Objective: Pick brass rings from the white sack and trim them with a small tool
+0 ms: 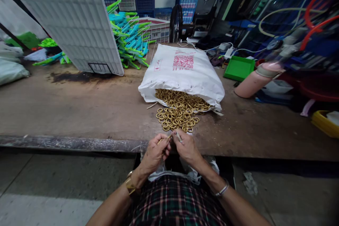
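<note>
At the front edge of the table, my left hand [155,151] is closed in a pinch on a gold-coloured ring [169,136], mostly covered by the fingers. My right hand [186,149] meets it fingertip to fingertip, also closed. A small pale grey piece [179,137] shows at its thumb and forefinger, too small to name. Just beyond both hands lies a loose heap of gold-coloured rings [178,117]. The heap spills from the open mouth of a white woven sack [160,65] with red print, lying on its side with more rings inside.
Left of the sack a grey ribbed panel [87,24] leans over the brown table [66,113], beside a stack of green and blue plastic parts [129,40]. On the right are a green tray [239,67], a pink cylinder [258,79] and a yellow container [325,123]. Behind stands a black fan [176,24].
</note>
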A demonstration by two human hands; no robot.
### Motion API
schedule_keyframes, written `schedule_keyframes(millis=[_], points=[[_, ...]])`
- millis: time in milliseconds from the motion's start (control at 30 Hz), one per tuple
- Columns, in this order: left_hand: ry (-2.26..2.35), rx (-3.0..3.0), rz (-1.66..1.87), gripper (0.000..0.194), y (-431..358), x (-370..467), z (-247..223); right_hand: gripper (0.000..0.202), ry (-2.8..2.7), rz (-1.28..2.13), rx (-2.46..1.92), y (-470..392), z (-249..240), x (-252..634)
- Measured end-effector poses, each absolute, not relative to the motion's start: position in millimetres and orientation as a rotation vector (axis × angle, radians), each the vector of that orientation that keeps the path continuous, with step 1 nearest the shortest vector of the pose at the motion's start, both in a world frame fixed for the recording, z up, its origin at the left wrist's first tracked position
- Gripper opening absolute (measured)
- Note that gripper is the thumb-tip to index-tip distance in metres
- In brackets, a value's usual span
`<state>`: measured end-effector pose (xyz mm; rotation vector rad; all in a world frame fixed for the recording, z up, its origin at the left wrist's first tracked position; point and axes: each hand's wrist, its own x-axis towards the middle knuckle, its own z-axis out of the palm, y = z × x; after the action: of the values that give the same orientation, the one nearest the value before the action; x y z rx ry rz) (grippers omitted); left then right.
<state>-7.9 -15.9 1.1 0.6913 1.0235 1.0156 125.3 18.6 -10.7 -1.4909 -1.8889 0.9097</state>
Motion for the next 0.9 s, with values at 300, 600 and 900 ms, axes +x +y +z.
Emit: schedule_keyframes(millis=[300, 600, 900], points=[[1.071, 0.782, 1.023, 0.036, -16, -8, -3, 0.019, -2.256, 0.670, -1.510, 10, -11, 127], [1.149, 0.918, 1.010, 0.038, -18, -8, 2, 0.023, -2.351, 0.705, -1.517, 9, -5, 127], [1.015, 0.981, 1.014, 0.036, -36, -6, 21, 0.019, -2.364, 0.652, -1.710, 12, -3, 130]])
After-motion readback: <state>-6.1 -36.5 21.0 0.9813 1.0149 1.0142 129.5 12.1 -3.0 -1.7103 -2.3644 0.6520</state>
